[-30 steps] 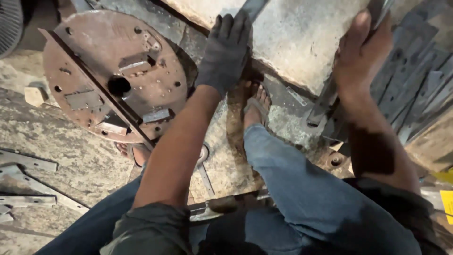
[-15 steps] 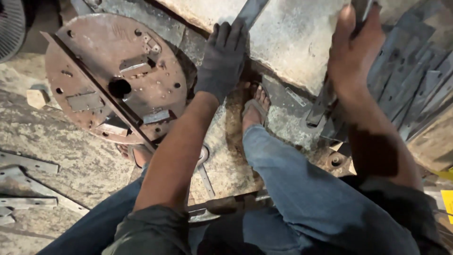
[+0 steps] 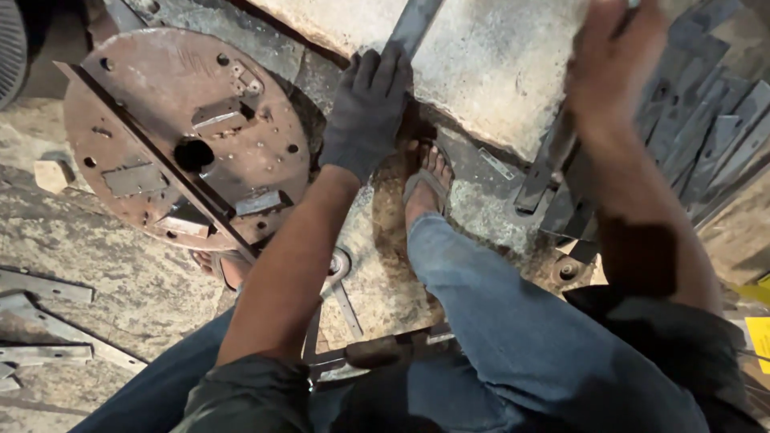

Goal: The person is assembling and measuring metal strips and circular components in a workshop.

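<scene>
Concrete floor (image 3: 120, 265), rough and stained, carries a rusty round metal plate (image 3: 184, 136) at far left and a pale stone slab (image 3: 497, 72) beyond the sandalled foot (image 3: 425, 180). Gloved left hand (image 3: 369, 108) closes on a flat steel bar (image 3: 413, 24) lying across the slab. Bare right hand (image 3: 613, 60) grips another dark strip (image 3: 545, 164) beside stacked strips (image 3: 706, 128) at far right.

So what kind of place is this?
Probably a metal workshop. A big rusty round plate lies on the rough floor, grey metal strips are piled up, and the left hand wears a work glove.
</scene>
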